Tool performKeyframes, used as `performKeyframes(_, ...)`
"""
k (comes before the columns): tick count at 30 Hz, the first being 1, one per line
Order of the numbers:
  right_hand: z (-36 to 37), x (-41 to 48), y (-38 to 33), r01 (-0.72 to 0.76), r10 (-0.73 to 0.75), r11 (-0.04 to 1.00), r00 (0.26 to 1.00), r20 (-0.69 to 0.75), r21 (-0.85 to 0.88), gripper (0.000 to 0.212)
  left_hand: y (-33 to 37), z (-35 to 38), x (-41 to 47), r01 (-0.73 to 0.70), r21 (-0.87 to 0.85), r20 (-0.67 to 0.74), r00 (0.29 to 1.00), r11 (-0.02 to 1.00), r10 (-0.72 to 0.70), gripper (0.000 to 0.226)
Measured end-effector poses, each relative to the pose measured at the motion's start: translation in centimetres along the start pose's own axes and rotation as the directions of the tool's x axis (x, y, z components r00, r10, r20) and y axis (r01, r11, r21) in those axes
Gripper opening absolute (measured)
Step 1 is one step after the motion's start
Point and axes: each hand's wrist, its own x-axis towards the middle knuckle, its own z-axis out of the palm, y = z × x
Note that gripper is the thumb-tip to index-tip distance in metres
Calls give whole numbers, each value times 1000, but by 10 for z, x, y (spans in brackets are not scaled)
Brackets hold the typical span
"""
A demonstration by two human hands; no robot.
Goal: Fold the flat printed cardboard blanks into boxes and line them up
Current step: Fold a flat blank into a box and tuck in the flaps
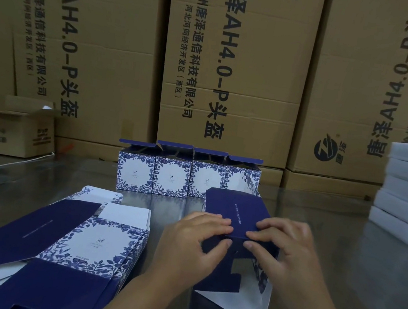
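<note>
The half-formed box (232,205) lies on its side on the steel table (341,252), navy panel up, blue leaf print on its flank (a white flap splays out nearest me). The left hand (193,242) and right hand (286,252) both pinch its near top edge, fingers curled over it. Four finished boxes (171,176) stand in a touching row behind it, and flat blanks (96,241) are stacked to the left.

Under the fingers (217,220) the half-folded box (230,205) is thin printed card, matt navy outside and plain white inside, the same stock as the flat blanks (96,241) left of the fingers and the row of boxes (171,176) beyond them. The bench (341,252) around the fingers is smooth brushed metal with a dull, faintly mirroring sheen. Far beyond the fingers stand cartons (238,54) of brown corrugated cardboard, matt and rough.
</note>
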Motion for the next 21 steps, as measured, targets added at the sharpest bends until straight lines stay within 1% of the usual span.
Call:
performKeyframes(3, 1, 0, 0, -5, 5, 1000, 1000, -7, 4, 19, -1, 2, -1, -12, 39, 43, 999, 999, 11, 24)
performKeyframes(6, 1, 0, -1, -22, 22, 1000, 1000, -8, 9, 21, -1, 6, -4, -39, 120, 127, 992, 992, 23, 38)
performKeyframes(8, 1, 0, -2, -36, 36, 999, 999, -3, 16, 22, -1, 10, -8, -57, 172, 153, 988, 984, 30, 46)
performKeyframes(17, 0, -1, -6, -98, 97, 995, 992, 83, 2, 42, 0, 23, -14, -52, 232, 71, 997, 971, 36, 58)
performKeyframes(21, -1, 0, -8, -123, 123, 992, 985, 117, -6, 44, 2, 25, -14, -53, 277, 47, 998, 959, 42, 59)
